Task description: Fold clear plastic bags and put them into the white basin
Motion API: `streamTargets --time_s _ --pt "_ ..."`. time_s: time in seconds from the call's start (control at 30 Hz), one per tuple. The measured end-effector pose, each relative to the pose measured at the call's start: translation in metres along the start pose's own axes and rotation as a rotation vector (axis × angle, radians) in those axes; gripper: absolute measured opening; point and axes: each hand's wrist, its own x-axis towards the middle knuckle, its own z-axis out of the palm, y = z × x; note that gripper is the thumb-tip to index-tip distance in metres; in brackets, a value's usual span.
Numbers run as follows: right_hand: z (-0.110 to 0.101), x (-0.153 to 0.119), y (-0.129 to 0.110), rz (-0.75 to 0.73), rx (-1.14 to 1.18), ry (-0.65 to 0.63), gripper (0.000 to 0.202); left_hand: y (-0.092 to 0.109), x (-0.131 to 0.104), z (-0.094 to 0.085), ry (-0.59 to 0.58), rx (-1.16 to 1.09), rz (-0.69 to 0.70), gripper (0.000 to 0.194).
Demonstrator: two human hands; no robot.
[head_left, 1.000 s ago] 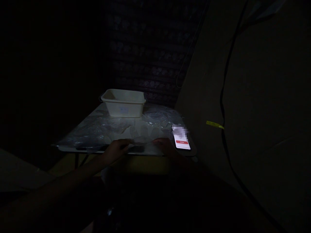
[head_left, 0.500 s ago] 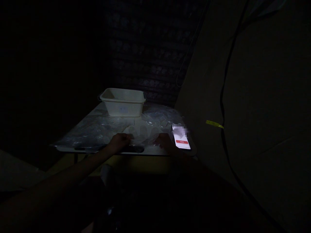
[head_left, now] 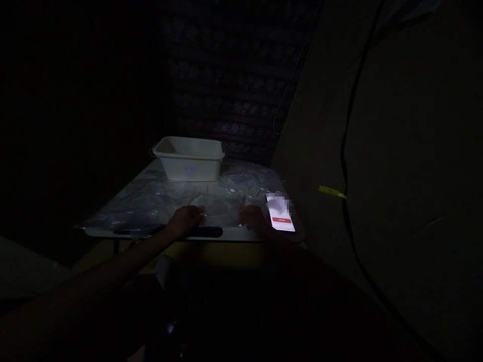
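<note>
In very dim light, a clear plastic bag (head_left: 222, 210) stretches between my two hands, just above the front part of a white table (head_left: 241, 233). My left hand (head_left: 184, 219) pinches its left edge, fingers closed. At the opposite edge, my right hand (head_left: 252, 218) is closed on the plastic too. Whether anything lies inside the bag is too dark to tell. More clear plastic bags (head_left: 139, 203) lie in a loose pile left of my left hand, and another heap of clear plastic (head_left: 247, 182) sits behind my right hand.
A cream rectangular tub (head_left: 193, 168) with side handles stands at the table's back left. Right of my right hand lies a phone (head_left: 282, 223) with a lit screen. A dark cable (head_left: 344, 166) with a yellow tag (head_left: 330, 191) hangs along the right wall.
The plastic between my hands now looks flatter and more evenly spread. Both hands have kept nearly the same place; the view has shifted slightly.
</note>
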Motion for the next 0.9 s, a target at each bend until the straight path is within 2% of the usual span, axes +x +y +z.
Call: streamTargets --time_s 0.1,0.27,0.4,0.47,0.57,0.63,0.7,0.8,0.9 --pt "0.001 -0.001 -0.002 0.035 0.061 0.018 0.005 -0.001 0.001 0.002 0.017 0.003 0.005 0.031" --pt "0.000 -0.003 0.000 0.047 0.156 0.046 0.021 -0.003 0.002 0.002 0.053 -0.021 -0.028 0.034" --pt "0.000 -0.004 0.003 -0.011 0.127 0.077 0.032 0.000 -0.003 -0.004 0.117 0.044 -0.045 0.039" --pt "0.000 -0.003 0.003 -0.026 0.067 0.083 0.035 0.004 -0.007 -0.007 0.204 0.160 0.013 0.040" --pt "-0.002 -0.002 0.001 -0.059 -0.147 0.089 0.032 0.011 -0.011 -0.004 0.263 0.310 0.242 0.037" --pt "-0.006 -0.003 -0.003 -0.167 -0.396 0.123 0.025 0.016 -0.012 0.002 0.236 0.361 0.422 0.038" --pt "-0.009 -0.004 -0.007 -0.320 -0.649 0.197 0.022 0.021 -0.010 0.011 0.204 0.393 0.536 0.040" --pt "-0.004 -0.004 -0.016 -0.517 -0.835 0.250 0.027 0.029 -0.004 0.022 0.198 0.412 0.536 0.043" --pt "0.015 0.003 -0.018 -0.682 -0.810 0.149 0.034 0.038 0.007 0.030 0.179 0.398 0.540 0.043"
